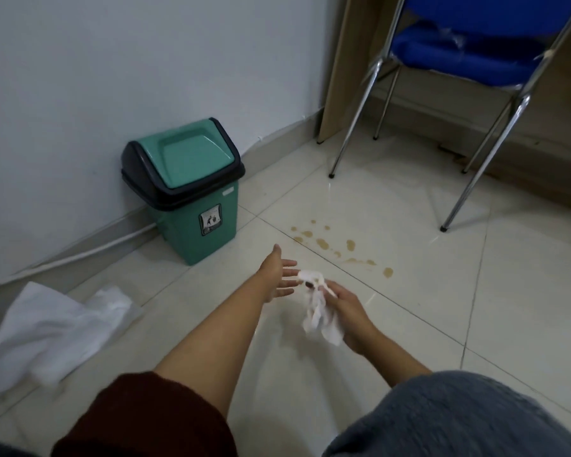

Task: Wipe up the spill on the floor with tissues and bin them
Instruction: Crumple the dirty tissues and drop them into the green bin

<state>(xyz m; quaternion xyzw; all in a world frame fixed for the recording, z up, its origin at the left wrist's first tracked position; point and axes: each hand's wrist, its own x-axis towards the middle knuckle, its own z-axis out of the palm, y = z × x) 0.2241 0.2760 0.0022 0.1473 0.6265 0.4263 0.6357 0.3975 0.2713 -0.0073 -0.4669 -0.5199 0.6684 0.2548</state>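
Holding a crumpled white tissue wad [317,308], the right hand [345,308] has its fingers curled round it, tissue hanging down and left of the palm, above the glossy beige tiled floor [409,324]. Left hand [279,275] is spread, fingers straight, palm turned toward the wad; its fingertips sit just beside the wad's upper end, contact unclear. Brown liquid spill [340,247], a scatter of droplets and small puddles, lies on the tiles just beyond both hands, up and right of the tissue, not touching it. Green plastic swing-lid bin with black rim [185,189] stands against the white wall [112,61], up and left of the left hand, lid closed. Loose white tissues or paper sheets [50,328] lie flat on the floor at far left, well apart from the hands, blurred. Blue padded chair with chrome legs [468,61] stands beyond the spill at upper right. Dark red sleeve [139,420] on left arm pushed up; grey fabric [459,420] at lower right.
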